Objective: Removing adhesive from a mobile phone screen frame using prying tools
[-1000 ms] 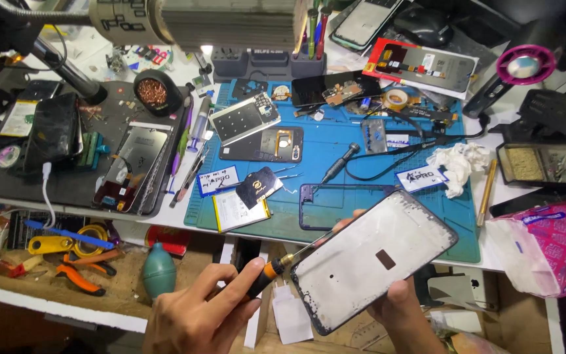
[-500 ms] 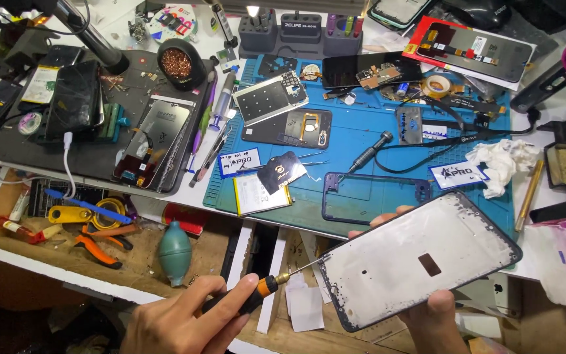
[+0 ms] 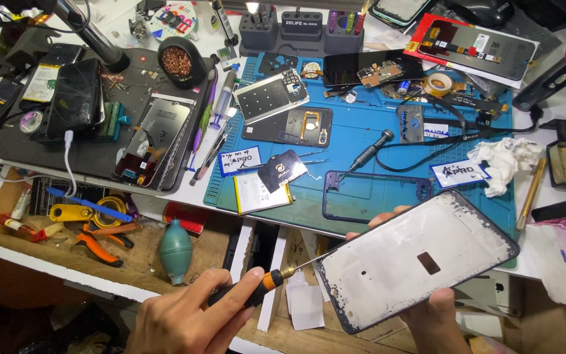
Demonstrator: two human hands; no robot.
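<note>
The left hand (image 3: 185,321) is gripping a small screwdriver with a black handle and orange collar (image 3: 257,288), fingers pressed together around the handle, its thin metal shaft pointing right toward the upper left corner of a grey, scuffed rectangular phone frame with a small dark square cut-out (image 3: 414,262). Whether the tip is touching that corner is hard to tell — it is lying right at the edge. The right hand (image 3: 430,318) is holding the frame from beneath, thumb pressing on its lower edge and fingertips (image 3: 388,216) curling over its far edge, so the frame is tilting in the air just in front of the blue rubber work mat (image 3: 361,131).

On that mat, just beyond the frame, a purple plastic phone bezel (image 3: 375,196) is lying flat, with a dark precision screwdriver (image 3: 369,149) resting above it. A crumpled white tissue (image 3: 506,160) is sitting near the mat's right edge. Well to the left — down in the wooden drawer (image 3: 47,252) — a teal rubber air blower (image 3: 176,249) is lying beside orange-handled pliers (image 3: 96,242).
</note>
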